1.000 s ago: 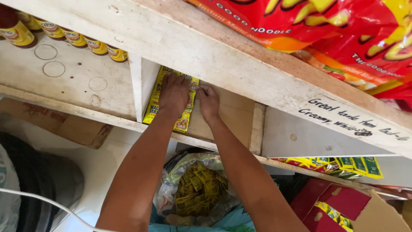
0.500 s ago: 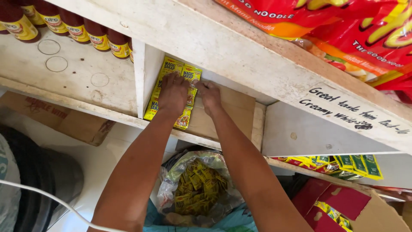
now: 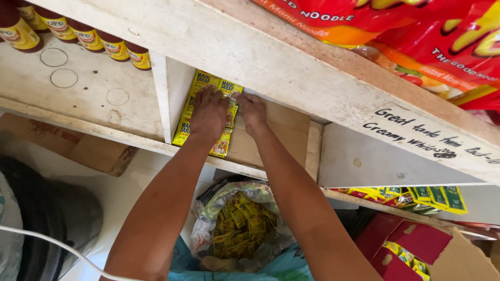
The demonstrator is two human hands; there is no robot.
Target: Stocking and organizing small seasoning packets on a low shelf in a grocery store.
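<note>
Strips of yellow seasoning sachets (image 3: pixel 185 120) lie in a narrow compartment of a white wooden shelf (image 3: pixel 271 62). My left hand (image 3: pixel 208 115) lies flat over the strips, with its fingers curled at their far end. Close beside it, my right hand (image 3: pixel 253 112) pinches the far right corner of the strips over a brown cardboard liner (image 3: pixel 284 136). Both forearms reach up from below. Under my arms sits a clear plastic bag (image 3: pixel 237 226) full of more yellow sachets.
Brown sauce bottles (image 3: pixel 88 37) line the back of the left shelf bay. Red noodle packs (image 3: pixel 416 36) lie on the shelf top. A cardboard box (image 3: pixel 91 151) sits low left, and a red carton (image 3: pixel 409 250) low right below green and yellow sachets (image 3: pixel 422 195). A white cable (image 3: pixel 57 244) crosses bottom left.
Both hands stay on the sachet strips and have pressed them a little further into the compartment. The view has shifted, so more of the bottles show.
</note>
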